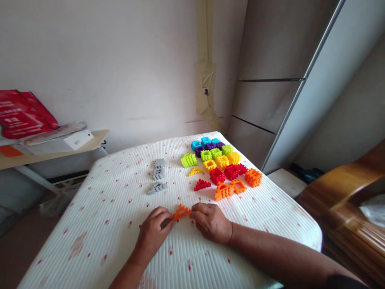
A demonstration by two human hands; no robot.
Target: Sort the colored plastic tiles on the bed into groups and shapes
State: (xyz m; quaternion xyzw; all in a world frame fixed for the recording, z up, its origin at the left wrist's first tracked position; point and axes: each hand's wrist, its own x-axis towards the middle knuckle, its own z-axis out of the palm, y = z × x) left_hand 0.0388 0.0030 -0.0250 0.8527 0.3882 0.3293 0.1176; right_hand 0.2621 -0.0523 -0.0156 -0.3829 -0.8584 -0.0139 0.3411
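Note:
Both hands meet on a small orange bristle block (181,211) low on the white quilted cloth (114,208). My left hand (154,232) pinches its left end with curled fingers. My right hand (211,221) grips its right end, fingers closed. Beyond them lie more orange blocks (229,190), red blocks (223,174), a red wedge (202,185), yellow blocks (222,161), a yellow wedge (195,171), green blocks (207,154), purple and blue blocks (207,143).
Three grey blocks (158,175) lie in a column left of the coloured ones. A side shelf (54,150) at left carries a red bag (22,114) and a white box. A wooden piece of furniture (349,192) stands at right. The wall is close behind.

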